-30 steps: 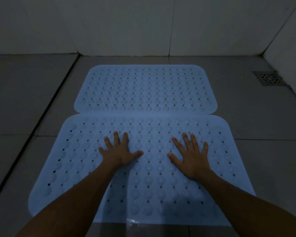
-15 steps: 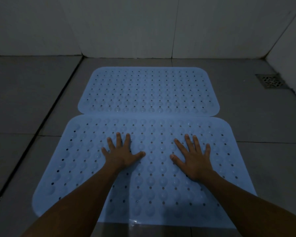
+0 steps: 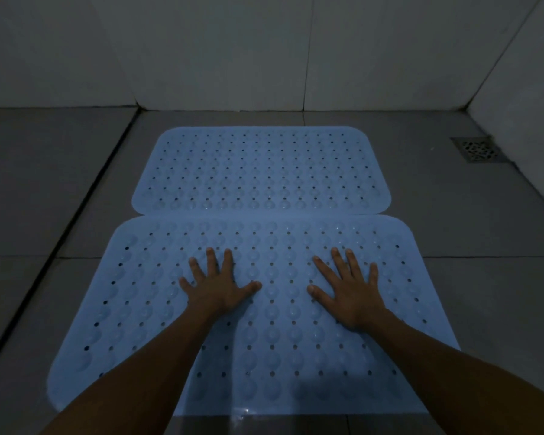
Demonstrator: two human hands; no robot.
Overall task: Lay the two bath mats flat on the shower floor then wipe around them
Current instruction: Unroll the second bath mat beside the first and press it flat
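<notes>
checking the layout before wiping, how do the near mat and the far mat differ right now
The near mat has the left hand and right hand pressed flat on it with fingers spread; the far mat is untouched. The near mat lies closest to the person, the far mat nearer the back wall. The near mat's far edge meets the far mat's near edge. Both are light blue, perforated, round-cornered and flat.

Two bare forearms reached in from the bottom edge, without sleeves, watch or bracelet showing. The left hand [image 3: 218,288] and right hand [image 3: 347,293] wore no gloves or rings, and the fingernails were short and unpainted.
</notes>
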